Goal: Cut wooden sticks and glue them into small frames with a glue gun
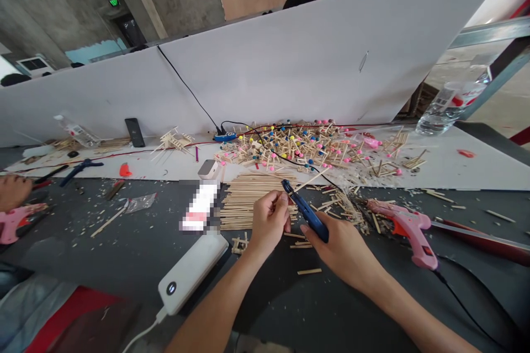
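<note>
My right hand [337, 245] is closed round the blue handles of a pair of cutters [304, 209], whose tip points up and left. My left hand [269, 220] pinches a thin wooden stick [308, 179] that runs up and right across the cutter's tip. Both hands hover over the dark table, just in front of a flat stack of wooden sticks [248, 201].
A pink glue gun [408, 226] lies to the right, its cable trailing off. A white power bank [192, 270] sits at lower left. Stick models with coloured beads [298, 146] are heaped by the white partition. Another person's hand [12, 190] shows at far left.
</note>
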